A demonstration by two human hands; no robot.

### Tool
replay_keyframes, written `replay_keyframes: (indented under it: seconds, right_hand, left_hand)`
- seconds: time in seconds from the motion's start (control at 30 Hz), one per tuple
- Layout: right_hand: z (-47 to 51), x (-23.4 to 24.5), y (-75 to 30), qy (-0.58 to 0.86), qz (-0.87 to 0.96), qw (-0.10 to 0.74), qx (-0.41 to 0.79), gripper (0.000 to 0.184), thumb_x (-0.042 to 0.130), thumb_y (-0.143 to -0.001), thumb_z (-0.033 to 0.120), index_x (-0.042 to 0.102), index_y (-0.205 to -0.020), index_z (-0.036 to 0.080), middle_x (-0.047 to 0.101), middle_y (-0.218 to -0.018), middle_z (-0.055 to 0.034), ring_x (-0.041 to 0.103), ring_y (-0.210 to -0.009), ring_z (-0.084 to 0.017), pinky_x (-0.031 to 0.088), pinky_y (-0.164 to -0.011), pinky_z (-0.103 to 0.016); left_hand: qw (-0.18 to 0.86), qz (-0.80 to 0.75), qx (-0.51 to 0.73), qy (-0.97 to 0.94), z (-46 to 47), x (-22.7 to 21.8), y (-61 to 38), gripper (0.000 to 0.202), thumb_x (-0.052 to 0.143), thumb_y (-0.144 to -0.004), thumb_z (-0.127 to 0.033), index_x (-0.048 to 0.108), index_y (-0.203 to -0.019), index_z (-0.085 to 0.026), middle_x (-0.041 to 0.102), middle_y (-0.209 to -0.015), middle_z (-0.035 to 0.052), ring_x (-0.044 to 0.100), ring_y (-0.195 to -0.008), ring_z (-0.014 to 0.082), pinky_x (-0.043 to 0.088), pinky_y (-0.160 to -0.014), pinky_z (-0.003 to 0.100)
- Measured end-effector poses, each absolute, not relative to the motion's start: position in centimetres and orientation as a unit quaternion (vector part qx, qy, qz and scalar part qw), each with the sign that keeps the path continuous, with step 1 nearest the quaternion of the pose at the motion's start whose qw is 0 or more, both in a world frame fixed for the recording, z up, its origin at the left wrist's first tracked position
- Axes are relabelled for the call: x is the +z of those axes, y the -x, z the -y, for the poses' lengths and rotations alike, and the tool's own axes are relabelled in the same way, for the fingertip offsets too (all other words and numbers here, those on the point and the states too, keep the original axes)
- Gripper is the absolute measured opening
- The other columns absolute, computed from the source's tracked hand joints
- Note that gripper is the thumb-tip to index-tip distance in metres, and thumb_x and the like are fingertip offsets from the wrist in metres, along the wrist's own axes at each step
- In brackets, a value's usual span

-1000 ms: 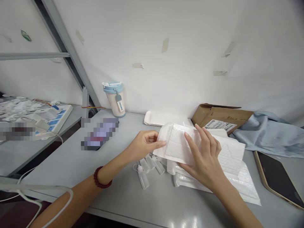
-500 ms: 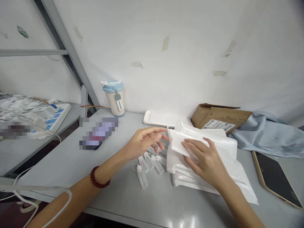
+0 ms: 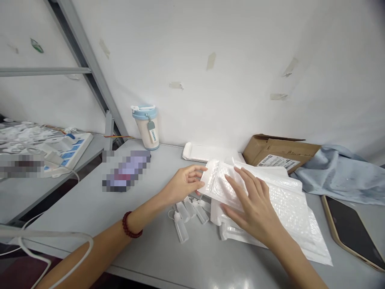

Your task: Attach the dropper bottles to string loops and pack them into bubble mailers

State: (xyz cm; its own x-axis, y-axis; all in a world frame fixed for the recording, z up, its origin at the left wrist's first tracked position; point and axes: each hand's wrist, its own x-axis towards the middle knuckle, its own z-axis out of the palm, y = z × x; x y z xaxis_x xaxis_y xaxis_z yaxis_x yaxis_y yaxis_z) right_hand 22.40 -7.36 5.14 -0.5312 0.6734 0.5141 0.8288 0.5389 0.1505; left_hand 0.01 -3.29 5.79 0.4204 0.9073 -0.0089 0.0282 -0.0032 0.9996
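My left hand (image 3: 183,184) pinches the left end of a white bubble mailer (image 3: 221,181) between thumb and fingers. Over the same mailer my right hand (image 3: 257,204) lies with fingers spread; whether its fingertips press on it I cannot tell. Beneath is a loose pile of similar white bubble mailers (image 3: 293,216), fanned out to the right. Just below my left hand, several small clear squeeze bottles (image 3: 181,229) with white caps lie together on the grey table, some partly hidden by the hand and the mailer.
Behind the mailers are another flat white packet (image 3: 207,152), an opened cardboard box (image 3: 279,150) and a blue-grey cloth (image 3: 351,174). A phone (image 3: 353,230) lies at right. A lidded cup (image 3: 146,128) and a blurred-out device (image 3: 128,170) are at left. White cables (image 3: 86,241) cross my left forearm.
My left hand has closed on the mailer's end. That mailer has shifted left and turned more of its bubbled face to view. My right hand's fingers have lifted and spread.
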Motion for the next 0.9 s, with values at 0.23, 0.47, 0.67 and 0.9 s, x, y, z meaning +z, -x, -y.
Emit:
replay_keyframes:
  seconds: [0.23, 0.47, 0.67, 0.9]
  right_hand:
    - [7.2, 5.0, -22.5, 0.492, 0.808, 0.234, -0.225, 0.088, 0.054, -0.078, 0.056, 0.012, -0.142, 0.013, 0.028, -0.141, -0.0264, 0.02, -0.133, -0.041, 0.024, -0.098, -0.058]
    - [7.4, 5.3, -23.0, 0.499, 0.799, 0.239, -0.235, 0.088, 0.057, -0.075, 0.05, 0.015, -0.141, 0.01, 0.037, -0.13, -0.0261, 0.036, -0.121, -0.041, 0.021, -0.097, -0.061]
    - [7.8, 5.3, -22.4, 0.456, 0.808, 0.268, -0.259, 0.077, 0.058, -0.074, 0.045, 0.026, -0.136, 0.012, 0.041, -0.119, -0.0227, 0.044, -0.108, -0.037, 0.029, -0.092, -0.059]
    - [8.1, 5.0, -21.5, 0.446, 0.816, 0.263, -0.258, 0.071, 0.057, -0.075, 0.041, 0.028, -0.135, 0.017, 0.038, -0.126, -0.0217, 0.039, -0.113, -0.037, 0.026, -0.093, -0.057]
  left_hand:
    - [0.54, -0.369, 0.432, -0.621, 4.7, 7.5, 0.0, 0.037, 0.058, -0.079, -0.015, 0.05, -0.114, -0.02, 0.063, -0.085, 0.0012, 0.054, -0.072, 0.0105, 0.047, -0.06, 0.02]
    - [0.552, -0.374, 0.424, -0.612, 4.8, 7.8, 0.0, 0.038, 0.059, -0.08, -0.017, 0.046, -0.116, -0.021, 0.063, -0.087, 0.0012, 0.056, -0.073, 0.0115, 0.046, -0.065, 0.023]
    - [0.575, -0.37, 0.387, -0.618, 4.6, 7.2, 0.0, 0.023, 0.06, -0.08, -0.029, 0.058, -0.098, -0.015, 0.063, -0.086, 0.0034, 0.059, -0.078, 0.0154, 0.047, -0.069, 0.026]
    - [0.505, -0.426, 0.383, -0.646, 4.5, 6.4, -0.1, 0.026, 0.059, -0.078, -0.039, 0.063, -0.078, -0.013, 0.06, -0.072, 0.0017, 0.056, -0.066, 0.0148, 0.044, -0.055, 0.024]
